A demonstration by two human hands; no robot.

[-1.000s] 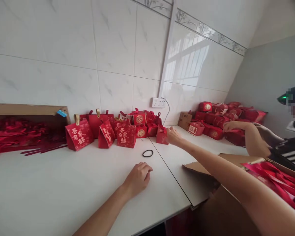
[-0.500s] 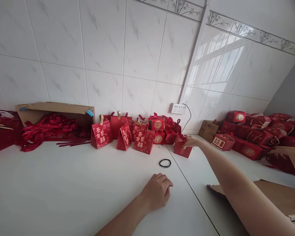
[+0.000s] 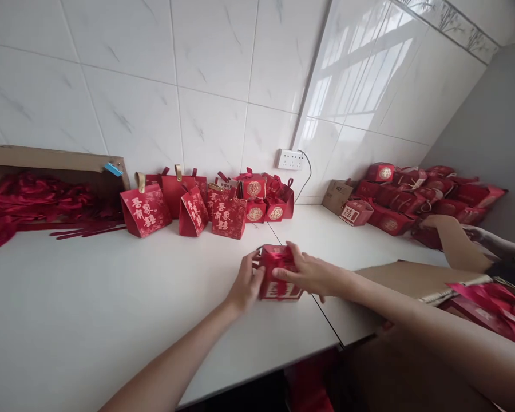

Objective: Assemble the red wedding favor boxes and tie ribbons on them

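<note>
A small red gift box (image 3: pixel 278 290) with a ribbon and pale gold lettering is between my hands just above or on the white table. My right hand (image 3: pixel 302 272) grips it from the right, with fingers over its top and front. Along the left side, my left hand (image 3: pixel 245 283) has its fingers curled against the box. Behind it stand several red gift boxes with white lettering, among them a bag-shaped box (image 3: pixel 229 218) and a narrower one (image 3: pixel 193 212). The black hair band is largely or wholly hidden by my left hand and the box.
Red ribbons (image 3: pixel 47 197) fill a cardboard box (image 3: pixel 54 155) at left. A pile of red boxes (image 3: pixel 395 194) sits at right, where another person's hand (image 3: pixel 435 229) reaches in. An open carton (image 3: pixel 395 280) adjoins the table's front edge. A power strip (image 3: pixel 290 159) is on the wall.
My right hand has brought the red box from the back row towards me. My left hand has lifted from the table onto its side. The view has turned right and down.
</note>
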